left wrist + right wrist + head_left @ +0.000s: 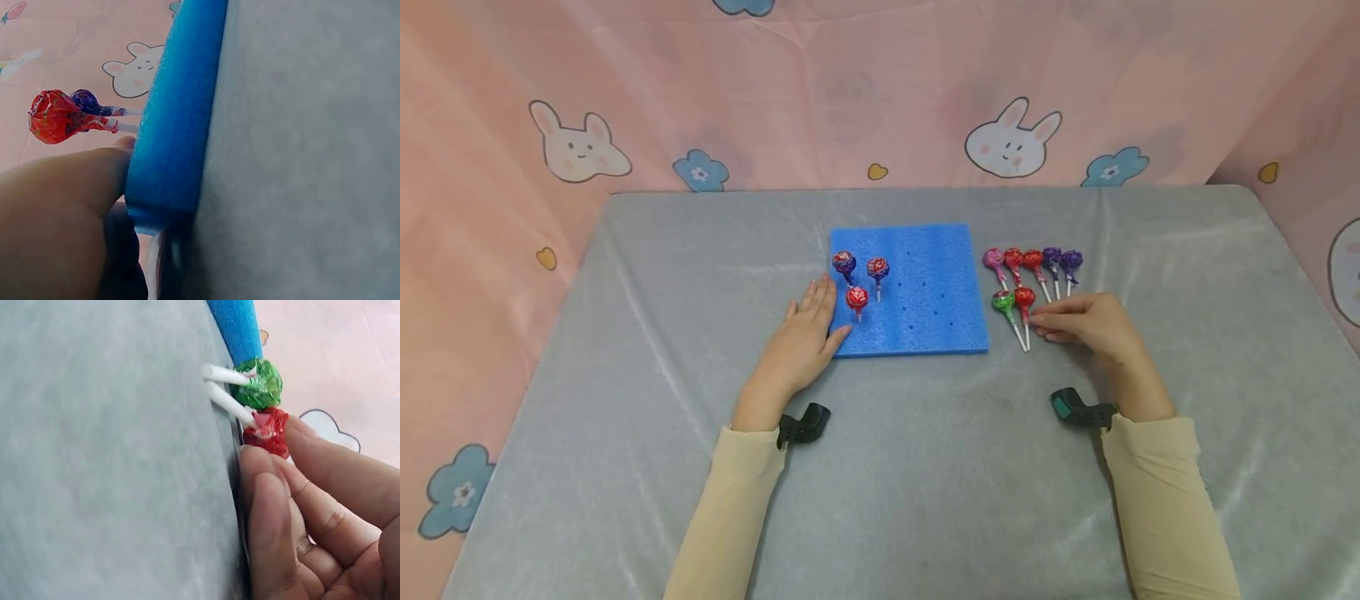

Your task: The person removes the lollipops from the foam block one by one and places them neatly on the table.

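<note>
A blue foam block lies on the table, with small holes in its top. Three wrapped lollipops stand upright in its left part: two purple-and-red ones and a red one. My left hand rests flat along the block's left edge, thumb over the front corner. Right of the block, a green lollipop and a red lollipop lie with their sticks converging. My right hand is beside that red one, loosely bent fingertips right at its wrapper, not closed round it.
Behind this pair lies a row of several lollipops: a pink one, red ones and purple ones. A grey cloth covers the table. A pink printed curtain hangs at the back.
</note>
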A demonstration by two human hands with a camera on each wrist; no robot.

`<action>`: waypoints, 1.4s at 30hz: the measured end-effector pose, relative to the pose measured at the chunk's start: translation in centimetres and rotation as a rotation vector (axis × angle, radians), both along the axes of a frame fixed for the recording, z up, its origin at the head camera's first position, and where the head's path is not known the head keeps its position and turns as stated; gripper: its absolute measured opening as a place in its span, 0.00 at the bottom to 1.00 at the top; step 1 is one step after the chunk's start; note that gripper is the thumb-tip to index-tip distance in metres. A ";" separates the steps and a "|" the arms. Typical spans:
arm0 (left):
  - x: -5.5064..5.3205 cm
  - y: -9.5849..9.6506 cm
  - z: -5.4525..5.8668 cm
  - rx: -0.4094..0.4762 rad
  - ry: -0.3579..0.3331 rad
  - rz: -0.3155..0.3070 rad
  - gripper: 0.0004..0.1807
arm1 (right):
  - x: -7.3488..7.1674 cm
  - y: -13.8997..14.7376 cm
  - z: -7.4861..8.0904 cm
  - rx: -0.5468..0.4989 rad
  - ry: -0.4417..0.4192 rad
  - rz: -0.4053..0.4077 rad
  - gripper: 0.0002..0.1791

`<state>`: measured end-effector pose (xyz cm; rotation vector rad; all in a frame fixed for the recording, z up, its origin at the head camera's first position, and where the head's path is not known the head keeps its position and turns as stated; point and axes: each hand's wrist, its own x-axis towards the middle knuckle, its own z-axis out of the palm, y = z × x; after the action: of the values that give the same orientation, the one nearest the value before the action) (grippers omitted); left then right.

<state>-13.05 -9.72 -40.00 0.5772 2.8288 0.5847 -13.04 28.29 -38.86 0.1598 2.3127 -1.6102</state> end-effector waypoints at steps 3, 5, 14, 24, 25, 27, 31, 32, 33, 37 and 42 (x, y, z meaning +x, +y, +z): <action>0.1 -0.1 -0.1 -0.002 0.001 0.001 0.36 | 0.0 0.0 0.1 0.026 0.007 -0.022 0.24; 0.1 -0.1 -0.1 0.001 0.002 0.001 0.36 | -0.1 -0.1 0.3 0.053 0.014 -0.031 0.24; 0.1 -0.3 -0.3 0.005 0.009 0.009 0.36 | -0.3 -1.6 1.8 0.099 0.066 -0.050 0.25; 0.0 -0.2 -0.3 -0.013 -0.008 0.011 0.36 | -1.0 -4.7 2.2 -0.123 0.148 -0.037 0.12; 0.0 -0.2 -0.4 -0.014 -0.006 0.011 0.36 | -1.1 -5.1 2.3 -0.125 0.156 -0.032 0.12; 0.0 -0.2 -0.4 -0.016 -0.002 0.009 0.36 | -1.2 -5.9 2.4 -0.146 0.164 -0.023 0.12; 0.0 -0.2 -0.3 -0.021 0.000 0.012 0.36 | -1.7 -7.5 2.7 -0.204 0.182 -0.003 0.12; 0.0 -0.1 -0.3 -0.022 0.000 0.012 0.36 | -1.9 -8.0 2.7 -0.230 0.184 -0.003 0.12; 0.0 -0.1 -0.3 -0.024 0.000 0.013 0.36 | -2.0 -8.4 2.7 -0.252 0.184 -0.008 0.12; 0.0 -0.1 -0.3 -0.030 0.003 0.010 0.36 | -2.5 -10.0 2.5 -0.314 0.184 -0.030 0.10; -0.1 -0.1 -0.3 -0.029 0.005 0.008 0.36 | -3.2 -11.9 2.4 -0.318 0.184 -0.034 0.17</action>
<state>-13.16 -9.84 -40.27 0.5628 2.8409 0.5441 -16.23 16.36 -36.49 -0.0243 2.1502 -2.0602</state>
